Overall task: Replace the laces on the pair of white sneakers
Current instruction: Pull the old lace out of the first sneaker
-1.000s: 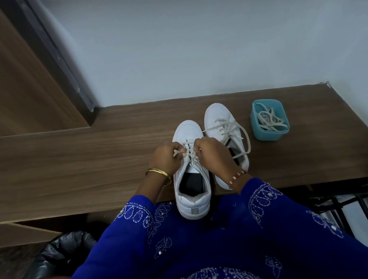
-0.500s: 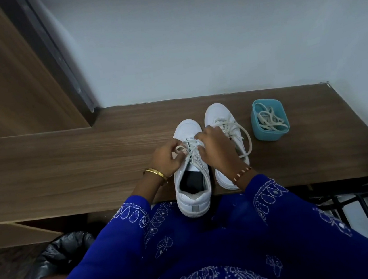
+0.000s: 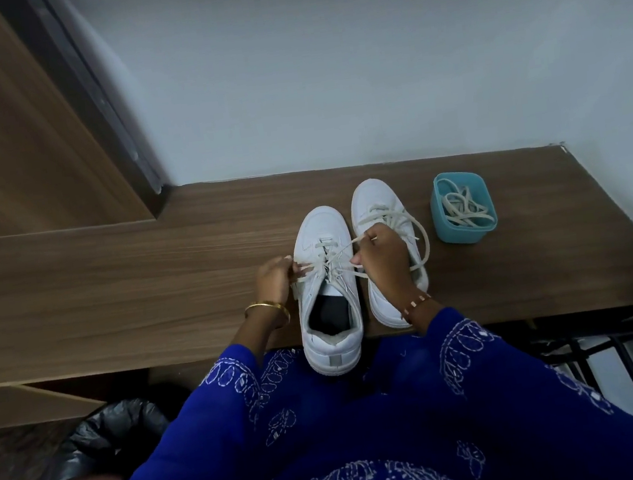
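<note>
Two white sneakers stand side by side on the wooden shelf (image 3: 112,291), toes toward the wall. The left sneaker (image 3: 333,330) overhangs the front edge with its heel. My left hand (image 3: 274,279) pinches one end of its cream lace (image 3: 330,264) at the shoe's left side. My right hand (image 3: 384,259) pinches the other end, pulled out to the right. That hand covers part of the right sneaker (image 3: 376,199), whose lace lies in loose loops.
A teal plastic box (image 3: 467,234) with several loose cream laces stands right of the sneakers. A wooden panel rises at the left, a pale wall behind. A black bin bag (image 3: 106,432) sits below left, a black metal rack (image 3: 611,354) below right.
Both hands have moved apart from the middle of the left sneaker, drawing the lace ends out to either side.
</note>
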Tool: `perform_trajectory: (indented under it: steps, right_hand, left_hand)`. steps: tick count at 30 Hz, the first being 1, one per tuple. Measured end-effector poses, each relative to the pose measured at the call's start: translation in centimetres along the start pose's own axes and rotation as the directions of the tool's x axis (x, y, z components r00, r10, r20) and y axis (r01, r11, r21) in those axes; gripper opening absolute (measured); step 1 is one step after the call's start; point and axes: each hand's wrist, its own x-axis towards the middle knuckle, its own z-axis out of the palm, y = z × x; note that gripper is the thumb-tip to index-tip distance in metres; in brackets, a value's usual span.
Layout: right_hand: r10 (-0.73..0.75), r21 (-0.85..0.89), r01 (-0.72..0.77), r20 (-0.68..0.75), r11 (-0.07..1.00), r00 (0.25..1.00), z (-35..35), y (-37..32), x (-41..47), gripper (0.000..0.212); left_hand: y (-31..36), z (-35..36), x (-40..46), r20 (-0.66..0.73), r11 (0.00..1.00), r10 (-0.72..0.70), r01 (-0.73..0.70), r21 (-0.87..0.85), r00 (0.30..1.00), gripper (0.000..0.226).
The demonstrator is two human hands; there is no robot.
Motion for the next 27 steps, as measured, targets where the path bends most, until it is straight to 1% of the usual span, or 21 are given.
perform_trajectory:
  steps: [1,2,3,4,5,7,8,9,10,12,14,15,16,18,19,21,22,23,25,26,27]
  right_hand:
    - [-0.069,-0.123,0.071,0.018,0.990,0.997,-0.3,-0.1,-0.1,0.016]
    - [-0.163,-0.256,0.168,0.039,0.952,0.986,-0.5,-0.1,-0.2,0.014]
    - [-0.281,-0.371,0.286,0.068,0.883,0.957,-0.5,0.0,-0.2,0.020]
    - [-0.396,-0.449,0.405,0.119,0.796,0.911,-0.4,0.2,0.0,0.028]
    - [-0.463,-0.493,0.494,0.194,0.716,0.865,-0.2,0.2,0.1,0.032]
    - [-0.484,-0.535,0.578,0.322,0.616,0.814,0.4,0.2,0.3,0.030]
    - [-0.464,-0.545,0.585,0.359,0.601,0.810,0.7,0.3,0.4,0.026]
    - [-0.442,-0.545,0.581,0.378,0.604,0.813,0.9,0.3,0.3,0.022]
    - [-0.430,-0.542,0.570,0.375,0.617,0.821,1.1,0.4,0.3,0.019]
    - [-0.416,-0.538,0.545,0.352,0.643,0.839,1.3,0.6,0.3,0.016]
    - [-0.410,-0.542,0.534,0.343,0.649,0.845,1.1,0.9,0.4,0.015]
    - [-0.408,-0.511,0.523,0.328,0.682,0.852,1.0,1.0,0.6,0.014]
    - [-0.398,-0.448,0.492,0.292,0.746,0.870,0.9,1.1,0.6,0.014]
    - [-0.308,-0.233,0.338,0.156,0.912,0.938,0.5,0.9,0.5,0.015]
    - [-0.240,-0.094,0.247,0.081,0.964,0.967,0.3,0.7,0.3,0.017]
    - [-0.144,0.106,0.146,-0.030,0.984,0.989,0.1,0.5,0.0,0.025]
    - [-0.134,0.125,0.138,-0.043,0.982,0.990,-0.1,0.3,-0.2,0.028]
    - [-0.156,0.074,0.158,-0.037,0.985,0.987,-0.2,0.2,-0.4,0.025]
    - [-0.291,-0.168,0.287,0.001,0.943,0.957,-0.6,0.1,-0.6,0.014]
    - [-0.393,-0.287,0.386,0.035,0.877,0.919,-0.6,0.3,-0.4,0.011]
    - [-0.473,-0.387,0.472,0.100,0.792,0.876,-0.4,0.4,-0.2,0.015]
  left_hand:
    - [0.1,0.2,0.1,0.004,0.998,0.030,-0.031,0.063,1.000,0.033]
    - [0.3,0.3,0.2,0.023,0.979,0.086,-0.089,0.182,0.996,0.026]
    - [0.7,0.4,0.1,0.061,0.923,0.167,-0.178,0.342,0.984,0.018]
    - [1.0,0.3,0.0,0.120,0.825,0.258,-0.284,0.489,0.959,0.014]
    - [1.2,0.3,-0.1,0.192,0.697,0.336,-0.380,0.608,0.922,0.018]
    - [1.4,0.2,-0.3,0.306,0.451,0.396,-0.474,0.757,0.866,0.020]
    - [1.4,0.2,-0.3,0.330,0.377,0.399,-0.481,0.792,0.856,0.018]
    - [1.3,0.2,-0.2,0.335,0.339,0.395,-0.475,0.813,0.856,0.017]
    - [1.2,0.2,-0.1,0.329,0.331,0.387,-0.463,0.822,0.861,0.017]
    - [0.8,0.2,0.2,0.340,0.367,0.353,-0.464,0.807,0.871,0.020]
    - [0.3,0.3,0.0,0.348,0.443,0.329,-0.469,0.764,0.878,0.035]
    - [0.0,0.2,-0.1,0.323,0.504,0.323,-0.451,0.737,0.890,0.044]
    - [-0.3,0.1,-0.3,0.285,0.560,0.326,-0.427,0.710,0.901,0.048]
    - [-0.4,-0.2,-0.5,0.168,0.659,0.297,-0.329,0.676,0.940,0.032]
    - [-0.5,-0.5,-0.2,0.122,0.693,0.249,-0.265,0.670,0.961,0.030]
    - [-0.3,-1.0,0.1,0.051,0.768,0.123,-0.128,0.628,0.991,0.040]
    - [-0.3,-0.9,0.4,0.030,0.793,0.095,-0.094,0.603,0.995,0.041]
    - [-0.3,-0.8,0.4,0.020,0.829,0.124,-0.114,0.547,0.992,0.039]
    - [-0.1,-0.5,0.2,0.025,0.788,0.253,-0.221,0.575,0.967,0.033]
    - [-0.2,-0.4,0.4,0.065,0.690,0.353,-0.306,0.656,0.933,0.029]
    - [0.1,-0.3,0.2,0.121,0.606,0.407,-0.367,0.706,0.905,0.022]
